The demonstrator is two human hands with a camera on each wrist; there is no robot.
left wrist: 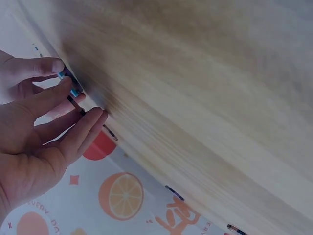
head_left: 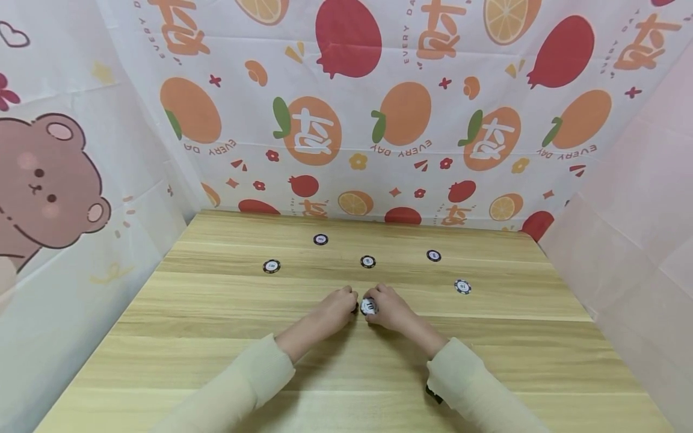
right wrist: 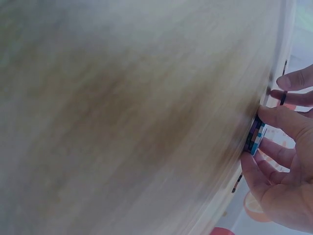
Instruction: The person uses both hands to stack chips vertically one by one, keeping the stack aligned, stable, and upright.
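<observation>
A: Entry one, right hand?
B: Right hand [head_left: 392, 308], bare, pinching a short stack of round chips [head_left: 369, 307] by its sides, near the middle of the table [head_left: 227, 328]. Top face white, marked 10; side banded dark, blue and pale in the right wrist view. Layers too blurred to count; whether the base touches the wood cannot be told.

A: Entry two, left hand?
B: Left hand [head_left: 337, 308], bare, pinching one thin dark chip [head_left: 355, 308] just left of the stack. Only its edge shows; the face is hidden by fingers.

A: Loose pieces?
B: Five flat discs, well apart, beyond the hands: far-left chip [head_left: 320, 239], left chip [head_left: 272, 266], middle chip [head_left: 368, 261], right chip [head_left: 434, 255], all dark-rimmed with pale centres; rightmost chip [head_left: 462, 287], rim checked white and dark blue. Small print mostly illegible.

A: Surroundings?
B: Table smooth, straw-coloured wood grain, near edge cut off. Creased fruit-print cloth [head_left: 403, 114] behind. Cream sleeves [head_left: 265, 368], cut off at the near side. Under the right one, a black object [head_left: 434, 394], mostly covered, unidentifiable.
</observation>
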